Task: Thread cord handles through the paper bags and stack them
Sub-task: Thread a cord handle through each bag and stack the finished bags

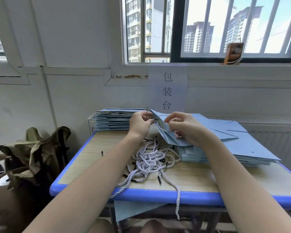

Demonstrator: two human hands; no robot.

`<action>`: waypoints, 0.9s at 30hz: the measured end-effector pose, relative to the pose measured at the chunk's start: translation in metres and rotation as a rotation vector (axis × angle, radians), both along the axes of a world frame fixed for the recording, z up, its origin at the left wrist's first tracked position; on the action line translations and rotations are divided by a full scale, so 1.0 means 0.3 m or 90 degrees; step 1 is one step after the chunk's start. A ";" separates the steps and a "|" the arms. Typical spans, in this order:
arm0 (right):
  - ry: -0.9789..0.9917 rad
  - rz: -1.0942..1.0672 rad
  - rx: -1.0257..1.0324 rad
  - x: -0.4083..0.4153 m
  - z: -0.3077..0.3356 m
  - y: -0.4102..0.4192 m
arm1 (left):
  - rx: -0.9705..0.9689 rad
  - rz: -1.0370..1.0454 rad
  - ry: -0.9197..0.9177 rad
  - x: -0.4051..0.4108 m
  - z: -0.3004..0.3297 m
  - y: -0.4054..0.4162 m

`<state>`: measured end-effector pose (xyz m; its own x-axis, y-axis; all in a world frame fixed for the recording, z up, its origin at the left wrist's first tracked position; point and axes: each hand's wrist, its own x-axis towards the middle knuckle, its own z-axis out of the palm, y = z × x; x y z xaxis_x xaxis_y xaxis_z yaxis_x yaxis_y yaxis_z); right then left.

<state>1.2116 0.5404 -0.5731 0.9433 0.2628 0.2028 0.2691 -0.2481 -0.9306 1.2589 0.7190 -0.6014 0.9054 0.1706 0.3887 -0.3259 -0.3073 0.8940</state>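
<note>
Both hands are working 1 pale blue paper bag (166, 132) held tilted above the desk (94, 167) — the left hand (140, 126) is pinching a cord at the bag's top edge, the right hand (185, 130) is gripping the bag's face. A tangle of loose cords (149, 161) is lying just below, between a stack of bags with cords (113, 121) at back left and a flat stack (233, 147) on the right.
</note>
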 end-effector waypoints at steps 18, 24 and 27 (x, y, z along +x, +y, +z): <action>-0.070 -0.117 0.059 0.005 0.007 -0.001 | 0.286 0.009 0.010 -0.031 0.006 -0.019; -0.089 -0.167 0.110 0.017 0.005 -0.012 | 0.262 0.008 0.022 -0.026 0.007 -0.016; -0.094 -0.182 0.132 0.028 -0.001 -0.015 | 0.219 -0.021 0.019 -0.033 0.012 -0.015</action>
<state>1.2199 0.5359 -0.5734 0.9290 -0.0676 0.3637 0.3517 -0.1436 -0.9250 1.2489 0.7146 -0.5979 0.9202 0.0039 0.3915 -0.3162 -0.5823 0.7490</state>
